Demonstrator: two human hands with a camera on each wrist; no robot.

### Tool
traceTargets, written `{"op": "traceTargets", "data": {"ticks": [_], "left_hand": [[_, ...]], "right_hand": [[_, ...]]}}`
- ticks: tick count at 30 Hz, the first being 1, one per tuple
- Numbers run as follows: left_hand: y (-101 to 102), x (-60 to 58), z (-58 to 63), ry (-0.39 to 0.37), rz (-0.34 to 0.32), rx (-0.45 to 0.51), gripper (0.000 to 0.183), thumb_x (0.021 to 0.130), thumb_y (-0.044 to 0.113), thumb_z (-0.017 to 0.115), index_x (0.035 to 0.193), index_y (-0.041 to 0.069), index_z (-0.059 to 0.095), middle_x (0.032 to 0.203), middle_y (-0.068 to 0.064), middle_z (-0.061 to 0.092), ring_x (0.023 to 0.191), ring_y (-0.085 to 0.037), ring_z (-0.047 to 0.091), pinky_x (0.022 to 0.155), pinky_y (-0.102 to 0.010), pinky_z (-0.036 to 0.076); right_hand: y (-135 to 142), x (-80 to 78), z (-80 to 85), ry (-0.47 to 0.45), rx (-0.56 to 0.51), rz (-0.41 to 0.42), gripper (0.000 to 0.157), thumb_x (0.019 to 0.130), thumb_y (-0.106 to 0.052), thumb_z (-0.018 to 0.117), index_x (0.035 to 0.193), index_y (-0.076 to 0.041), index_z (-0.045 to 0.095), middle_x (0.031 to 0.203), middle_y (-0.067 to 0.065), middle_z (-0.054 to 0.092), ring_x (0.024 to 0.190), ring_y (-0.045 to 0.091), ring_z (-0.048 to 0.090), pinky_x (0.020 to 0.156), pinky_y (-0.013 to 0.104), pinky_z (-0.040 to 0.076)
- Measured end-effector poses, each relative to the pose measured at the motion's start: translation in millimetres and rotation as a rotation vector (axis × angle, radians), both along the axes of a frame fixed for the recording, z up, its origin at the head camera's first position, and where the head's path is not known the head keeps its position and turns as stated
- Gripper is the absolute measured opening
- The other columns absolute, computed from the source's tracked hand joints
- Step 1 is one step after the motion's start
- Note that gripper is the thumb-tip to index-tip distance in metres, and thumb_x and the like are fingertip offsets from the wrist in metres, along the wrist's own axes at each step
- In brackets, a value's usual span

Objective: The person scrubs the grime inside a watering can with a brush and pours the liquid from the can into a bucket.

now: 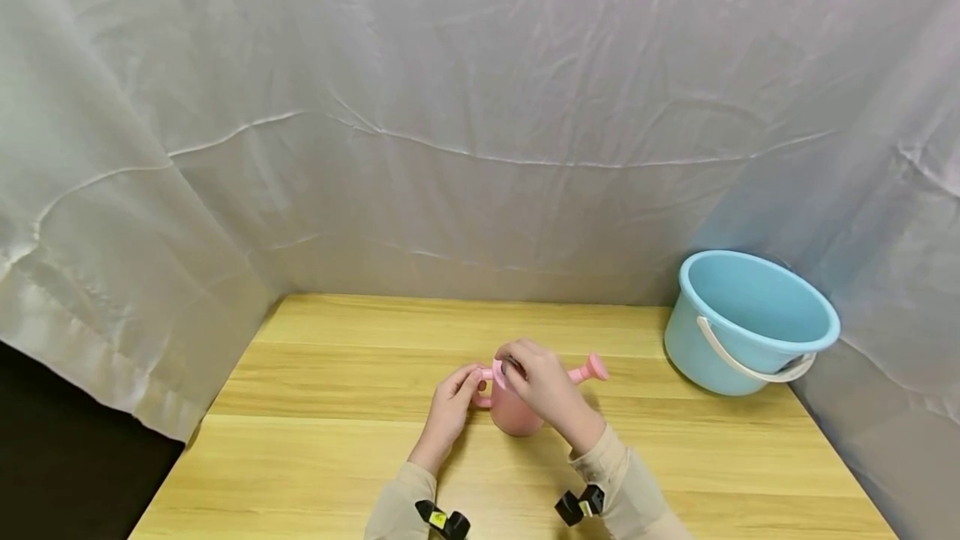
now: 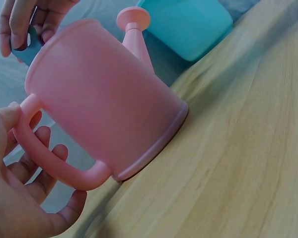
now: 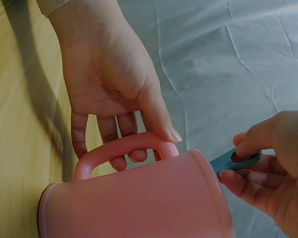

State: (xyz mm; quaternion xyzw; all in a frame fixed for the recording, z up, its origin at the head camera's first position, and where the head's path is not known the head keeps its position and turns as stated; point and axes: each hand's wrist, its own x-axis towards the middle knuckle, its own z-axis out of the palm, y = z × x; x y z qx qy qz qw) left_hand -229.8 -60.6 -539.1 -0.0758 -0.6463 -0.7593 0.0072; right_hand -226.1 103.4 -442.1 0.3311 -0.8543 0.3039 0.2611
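Observation:
A pink watering can (image 1: 512, 415) stands upright on the wooden table, its spout and round rose pointing right. My left hand (image 1: 450, 407) grips the can's handle (image 3: 116, 148), with the thumb on its upper part and the fingers behind it. Over the can's open top, my right hand (image 1: 543, 382) pinches a blue-green handle with a hole in it (image 3: 221, 163). The far end of that handle dips past the rim (image 2: 36, 64) and is hidden inside the can, so I cannot tell what kind of tool it is.
To the right, near the table's back corner, stands a light blue bucket (image 1: 693, 352) with a white carrying handle (image 1: 727, 357). Grey cloth (image 1: 480, 215) hangs behind and on both sides of the wooden table (image 1: 315, 457).

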Motion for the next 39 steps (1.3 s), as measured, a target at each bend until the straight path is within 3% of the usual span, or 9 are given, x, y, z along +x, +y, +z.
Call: {"op": "traceTargets", "data": {"ticks": [16,29,39], "left_hand": [[0.4,1.2,0.9,-0.014,0.005,0.006,0.036,0.101,0.023,0.053,0.121,-0.006,0.061,0.108,-0.032,0.057,0.091,-0.014,0.055,0.086,-0.056,0.059],[-0.1,1.0,0.4,-0.024,-0.006,0.026,0.039,0.101,0.023,0.054,0.122,-0.009,0.059,0.102,-0.030,0.056,0.087,-0.016,0.057,0.086,-0.057,0.058],[0.1,1.2,1.2,-0.031,-0.010,0.033,0.040,0.101,0.023,0.054,0.123,-0.010,0.059,0.100,-0.026,0.056,0.086,-0.017,0.057,0.086,-0.055,0.059]], "right_hand": [[7.6,-2.6,10.9,-0.085,0.021,0.035,0.013,0.087,0.004,0.066,0.094,-0.005,0.071,0.092,0.007,0.072,0.088,0.021,0.070,0.075,0.033,0.063],[9.5,-3.3,34.1,-0.028,-0.014,0.028,0.013,0.088,0.004,0.065,0.095,-0.005,0.070,0.095,0.009,0.073,0.091,0.023,0.070,0.075,0.035,0.063],[8.4,-1.9,30.4,0.000,0.007,0.040,0.012,0.087,0.004,0.066,0.093,-0.006,0.070,0.092,0.007,0.072,0.089,0.022,0.069,0.073,0.033,0.063]]}}
